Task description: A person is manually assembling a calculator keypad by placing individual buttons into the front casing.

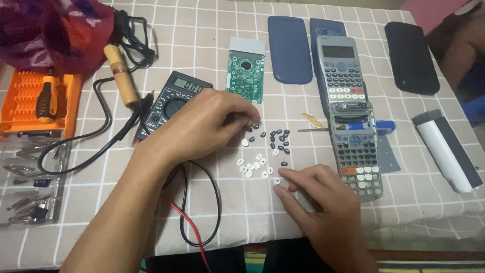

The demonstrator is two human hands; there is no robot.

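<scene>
Starting far out beyond my left hand (204, 124), I had the orange screwdriver kit (30, 103) and, under it, a clear tray of bits (30, 182). Nearer the hand lay the wooden-handled soldering iron (120, 76), its black cord looping down toward my forearm. The black multimeter (174, 98) sat right behind the left hand, partly covered by it, with red and black leads (202, 217) curling below the wrist. That left hand was curled over, fingertips pinched down on the small dark keys (280, 141); whether one was actually gripped I could not tell. Just above its knuckles stood the green circuit board (245, 73). Between the two hands the loose keys were scattered on the checked cloth (202, 30), dark ones nearer the left fingers, white keys (255, 166) nearer the right. My right hand (323, 202) lay low and loosely bent, fingertip pressing one white key, nothing grasped. Directly beside it was the opened calculator shell (356, 151), with a whole calculator (341, 68) above and two dark blue covers (289, 48) beyond.
</scene>
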